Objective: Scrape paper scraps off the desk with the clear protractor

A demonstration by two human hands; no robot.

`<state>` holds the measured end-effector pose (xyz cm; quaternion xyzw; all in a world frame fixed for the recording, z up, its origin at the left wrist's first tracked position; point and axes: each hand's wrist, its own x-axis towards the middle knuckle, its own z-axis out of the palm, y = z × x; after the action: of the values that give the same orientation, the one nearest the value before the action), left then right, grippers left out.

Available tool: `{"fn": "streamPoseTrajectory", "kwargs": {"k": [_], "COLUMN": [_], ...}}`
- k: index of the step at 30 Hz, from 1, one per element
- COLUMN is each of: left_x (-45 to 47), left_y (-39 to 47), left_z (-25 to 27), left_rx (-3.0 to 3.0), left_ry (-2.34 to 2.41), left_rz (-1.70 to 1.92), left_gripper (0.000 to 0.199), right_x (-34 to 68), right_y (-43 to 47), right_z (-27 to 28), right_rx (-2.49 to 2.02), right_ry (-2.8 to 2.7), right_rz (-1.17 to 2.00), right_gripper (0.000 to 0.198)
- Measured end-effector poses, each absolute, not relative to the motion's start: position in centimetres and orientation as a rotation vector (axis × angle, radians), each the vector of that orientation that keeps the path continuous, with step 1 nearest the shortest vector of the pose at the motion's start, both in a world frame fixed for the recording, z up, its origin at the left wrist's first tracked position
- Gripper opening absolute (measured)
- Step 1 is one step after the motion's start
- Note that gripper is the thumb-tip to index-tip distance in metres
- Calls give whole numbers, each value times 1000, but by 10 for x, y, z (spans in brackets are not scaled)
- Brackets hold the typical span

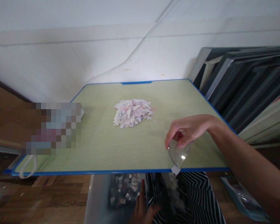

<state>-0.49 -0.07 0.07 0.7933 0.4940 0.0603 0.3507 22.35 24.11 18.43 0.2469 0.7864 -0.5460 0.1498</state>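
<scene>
A clear plastic protractor, half-round in shape with faint printed markings, was held by the right hand near the front edge of the table. The fingers were curled closed over the protractor's upper part, the thumb pressed at its left side, so that the curved rim was tilted down against the tabletop. Just below it, at the very lip of the table, a small white scrap of paper was seen, partly overhanging the blue edge; whether it was touched by the protractor could not be told.

The table was shown as a flat rectangular board with a pale green, wood-grained surface and a thin blue rim. Toward its middle, well apart from the right hand, a low rounded pile of paper pieces was heaped, made of small angular bits in white and pink.

The left hand was seen below the table's front edge, resting low beside a black-and-white zigzag-striped fabric; its fingers appeared loosely spread and nothing was gripped in them. Just beside it, a pale container holding more cut paper bits was visible under the table.

At the right, dark flat frames were leaned against the white wall.
</scene>
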Motion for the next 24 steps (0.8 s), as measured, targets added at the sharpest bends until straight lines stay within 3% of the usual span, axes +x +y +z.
{"fn": "streamPoseTrajectory", "kwargs": {"k": [14,21,24], "left_x": [-13,-4,3], "left_y": [-3,-4,-5], "left_z": [-20,-8,-4], "left_rx": [2000,2081,2078], "left_ry": [1198,1283,1363], "left_rz": [175,179,144], "left_gripper": [46,51,42], "right_x": [234,251,255], "right_y": [254,276,287], "right_z": [182,165,151], "right_rx": [700,1413,1819], "right_ry": [2362,2660,2783], "right_rz": [-1572,-1655,-1475], "right_gripper": [44,43,39]}}
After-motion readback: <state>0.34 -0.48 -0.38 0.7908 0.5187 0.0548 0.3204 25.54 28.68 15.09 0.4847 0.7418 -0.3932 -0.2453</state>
